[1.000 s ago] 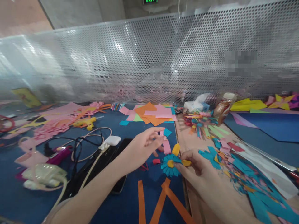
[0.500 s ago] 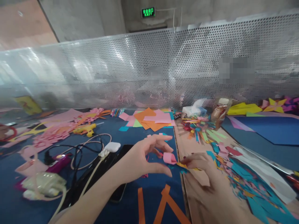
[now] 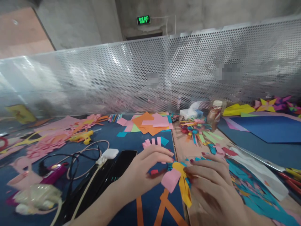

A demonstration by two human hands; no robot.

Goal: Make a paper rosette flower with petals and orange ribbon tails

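Between my hands is a small paper piece with a pink curled loop (image 3: 171, 180) and a folded yellow strip (image 3: 184, 189) hanging down. My right hand (image 3: 213, 183) is closed on the yellow part from the right, its fingertips partly hiding it. My left hand (image 3: 147, 164) comes in from the left, fingers bent and thumb partly behind the pink loop, closing on the piece's upper left edge; the exact contact is hidden. Several pink paper strips (image 3: 152, 142) stand just beyond my left hand. Orange paper strips (image 3: 160, 209) lie on the table below the piece.
A phone (image 3: 122, 163), tangled cables, a white plug (image 3: 110, 153) and a yellow glue gun (image 3: 82, 137) lie left. Stacked paper sheets (image 3: 150, 123) lie ahead. Paper scraps (image 3: 249, 188), scissors (image 3: 265, 161) and a bottle (image 3: 215, 111) are right. A perforated metal screen (image 3: 105, 78) stands behind.
My left hand has gone from spread fingers beside the piece to closing on it. The paper piece has turned and come nearer, showing more yellow. My view has shifted slightly.
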